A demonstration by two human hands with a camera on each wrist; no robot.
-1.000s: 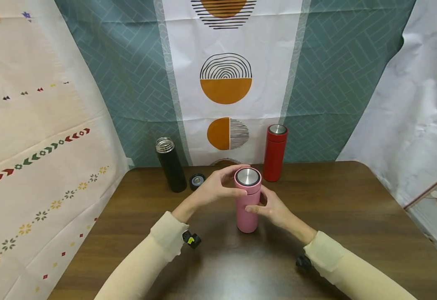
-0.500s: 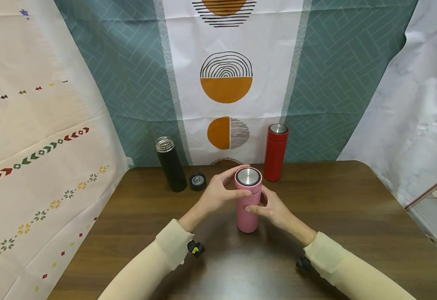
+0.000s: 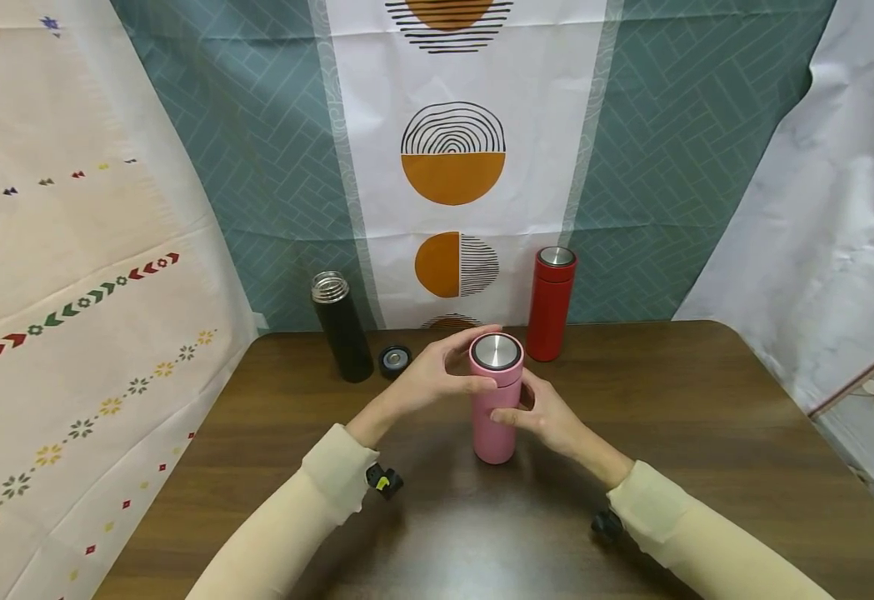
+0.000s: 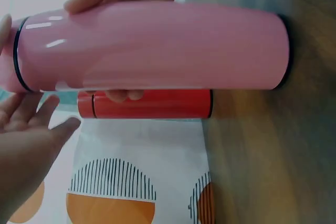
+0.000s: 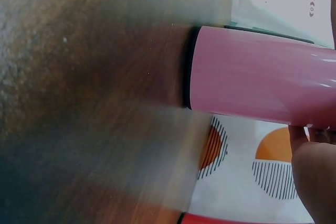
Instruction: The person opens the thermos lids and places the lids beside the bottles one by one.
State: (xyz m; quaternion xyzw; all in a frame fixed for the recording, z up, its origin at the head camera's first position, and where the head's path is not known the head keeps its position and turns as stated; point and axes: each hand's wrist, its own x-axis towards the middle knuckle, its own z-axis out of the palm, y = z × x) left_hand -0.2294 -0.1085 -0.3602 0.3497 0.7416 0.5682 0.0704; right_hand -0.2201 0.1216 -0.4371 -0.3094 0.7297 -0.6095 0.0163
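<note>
A pink thermos flask point(image 3: 493, 433) with a steel-topped pink lid point(image 3: 496, 352) stands upright on the table before the person. The left hand point(image 3: 437, 377) grips the lid from the left, thumb across the front and fingers round the back. Lower down, the right hand point(image 3: 551, 419) holds the flask's body from the right, its thumb on the front. In the left wrist view the pink thermos flask point(image 4: 157, 48) lies sideways across the picture, a dark line marking the lid's seam. The right wrist view shows the lower part of the thermos flask point(image 5: 252, 74) with its black base.
Behind on the left stands a black thermos flask point(image 3: 344, 337) without its lid, its steel mouth bare. A black lid point(image 3: 395, 361) lies beside it. A red thermos flask point(image 3: 551, 308) with its lid on stands at the back edge of the wooden table point(image 3: 676, 417).
The left wrist swung slightly right and then back left, the hand staying at the lid. The right hand and the pink thermos flask stayed in place.
</note>
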